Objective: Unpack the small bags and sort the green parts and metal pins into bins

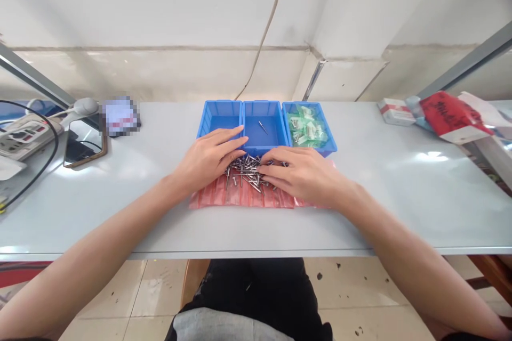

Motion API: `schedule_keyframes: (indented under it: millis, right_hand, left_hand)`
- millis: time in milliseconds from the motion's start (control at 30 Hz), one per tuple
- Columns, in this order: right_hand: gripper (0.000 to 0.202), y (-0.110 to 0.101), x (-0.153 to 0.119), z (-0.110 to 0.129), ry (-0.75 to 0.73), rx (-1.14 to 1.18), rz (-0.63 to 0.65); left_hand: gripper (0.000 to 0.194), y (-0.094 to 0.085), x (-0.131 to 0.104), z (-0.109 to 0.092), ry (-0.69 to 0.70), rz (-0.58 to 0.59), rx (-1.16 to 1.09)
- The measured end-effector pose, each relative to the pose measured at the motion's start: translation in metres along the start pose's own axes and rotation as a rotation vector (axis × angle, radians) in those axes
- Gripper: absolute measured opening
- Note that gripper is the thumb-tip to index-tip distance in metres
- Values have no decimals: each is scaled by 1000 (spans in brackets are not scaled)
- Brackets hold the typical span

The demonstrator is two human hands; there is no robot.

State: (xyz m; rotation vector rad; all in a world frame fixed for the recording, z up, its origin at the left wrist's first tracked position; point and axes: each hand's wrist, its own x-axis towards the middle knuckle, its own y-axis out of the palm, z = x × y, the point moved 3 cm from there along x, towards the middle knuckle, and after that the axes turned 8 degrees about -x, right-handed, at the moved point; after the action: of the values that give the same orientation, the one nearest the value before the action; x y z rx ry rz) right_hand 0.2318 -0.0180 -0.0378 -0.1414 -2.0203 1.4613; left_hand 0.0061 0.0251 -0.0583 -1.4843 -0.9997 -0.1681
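Head view, centre: my left hand [210,155] is loosely spread beside metal fasteners [248,169]; I can't tell if my right hand [302,171] grips any.

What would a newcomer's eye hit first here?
Likely the shiny heap of small metal parts at center, on reddish plastic between the left hand and right hand. Just behind stand three blue bins in a row, the rightmost holding green packets. Far right, a bright red package stands out against the pale table.
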Motion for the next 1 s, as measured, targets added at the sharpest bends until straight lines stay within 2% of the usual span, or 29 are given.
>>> schedule_keyframes:
  millis: [67, 167, 333, 467, 567, 667, 833, 1000]
  right_hand:
    - [24, 3, 1, 4, -21, -44, 7]
    - [23, 6, 1, 5, 20, 14, -16]
    - [19, 4, 0, -1, 186, 229, -42]
    - [17, -5, 3, -6, 349, 492, -99]
    - [13, -9, 3, -10, 541, 760, -217]
    - [11, -11, 3, -12, 678, 865, -386]
    - [8, -11, 6, -1, 678, 846, -462]
    - [9, -10, 8, 11, 659, 791, -508]
  left_hand:
    - [28, 1, 2, -2, 8, -36, -15]
    - [25, 2, 3, -4, 7, -66, -27]
    - [26, 0, 2, -6, -34, -32, -1]
    - [23, -7, 4, -10, -23, -42, 13]
    - [19, -14, 6, -15, 26, -93, 10]
    - [18, -18, 7, -21, 86, -151, -23]
    - [25, -13, 8, -34, 161, -142, -79]
    - [7, -11, 9, -43, 152, -143, -165]
